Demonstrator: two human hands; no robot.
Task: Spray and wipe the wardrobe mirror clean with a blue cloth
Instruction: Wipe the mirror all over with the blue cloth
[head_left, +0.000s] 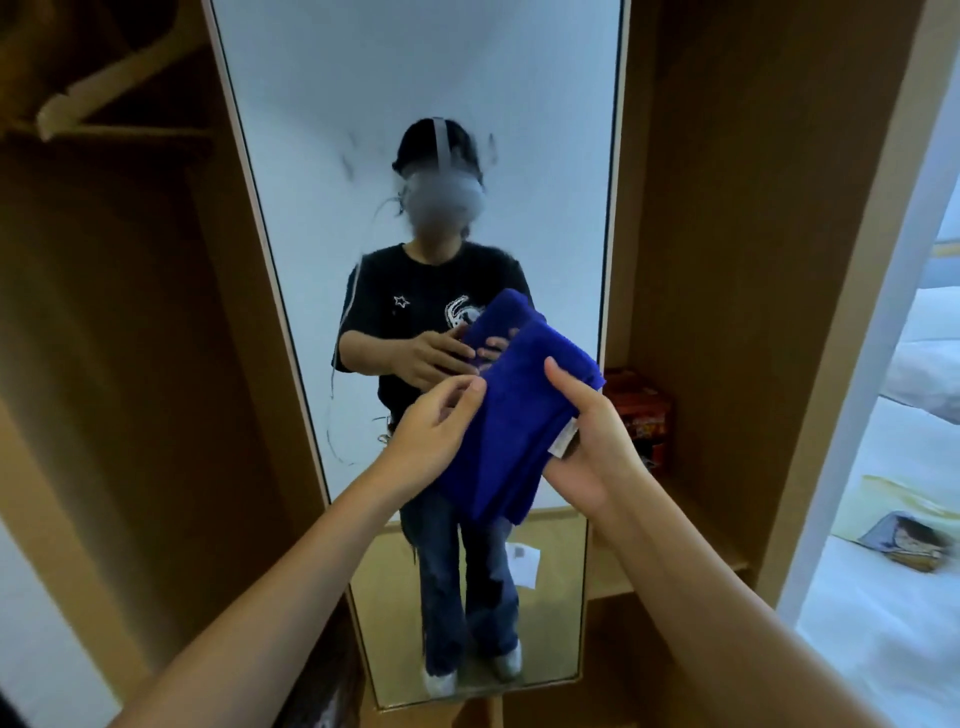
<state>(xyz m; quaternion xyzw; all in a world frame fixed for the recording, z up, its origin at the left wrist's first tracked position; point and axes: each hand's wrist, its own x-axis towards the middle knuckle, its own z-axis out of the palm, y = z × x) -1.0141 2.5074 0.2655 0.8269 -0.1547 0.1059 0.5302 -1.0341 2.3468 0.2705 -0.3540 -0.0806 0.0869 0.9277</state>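
Reaching forward from the bottom of the view, two bare forearms meet at a folded, deep blue terry cloth held in front of the glass. The right hand grasps it from the right side, thumb laid over the front face and fingers curled behind, near a small white label on the cloth's edge. The left hand pinches the cloth's left edge between thumb and fingertips. The cloth's long axis runs from lower left up toward upper right, hanging a little below the hands. No spray bottle shows anywhere in view.

Just beyond the cloth stands the tall, narrow wardrobe mirror in its pale frame, set between brown wooden panels. Dark scribbled marks sit above and left of the cloth, with thinner lines trailing down the mirror's left side. Since the right hand carries most of the cloth, it seems the likelier one to wipe, moving up and leftward to reach them.

Further right, a red printed box rests on a wardrobe shelf.
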